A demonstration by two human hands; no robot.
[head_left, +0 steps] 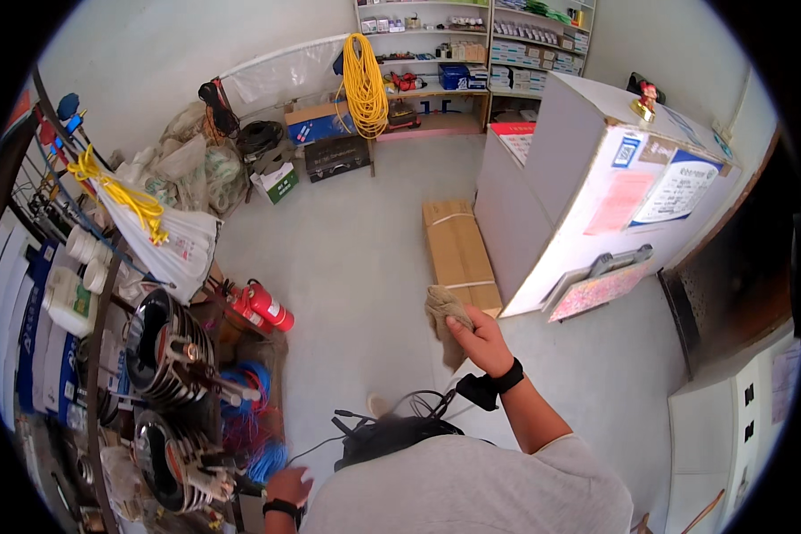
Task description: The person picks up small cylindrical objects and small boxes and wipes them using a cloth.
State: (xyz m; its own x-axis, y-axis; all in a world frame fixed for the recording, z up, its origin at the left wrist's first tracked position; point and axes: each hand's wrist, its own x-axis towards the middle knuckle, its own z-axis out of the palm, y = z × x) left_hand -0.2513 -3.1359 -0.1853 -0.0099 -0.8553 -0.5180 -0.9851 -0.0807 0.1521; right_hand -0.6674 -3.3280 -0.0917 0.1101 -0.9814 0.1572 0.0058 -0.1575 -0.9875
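A crumpled tan cloth (pixel 443 313) is gripped in my right hand (pixel 481 343), which reaches forward with the thumb pressed over it. The cloth hangs in front of the near end of a long cardboard box (pixel 458 245) that lies on the floor. Low on the left, my left hand (pixel 288 487) hangs beside the shelf rack, its fingers loosely apart and nothing seen in them. Coils of blue cable (pixel 265 461) lie close to it. A dark bag-like item (pixel 392 436) with black cables sits at my waist.
A white counter (pixel 543 178) stands to the right of the box. On the left rack are stacked pans (pixel 165 343); red fire extinguishers (pixel 267 304) stand beyond. Yellow hose-like coils (pixel 362 84) hang at the back near stocked shelves (pixel 427 36). A white cabinet (pixel 707 436) stands lower right.
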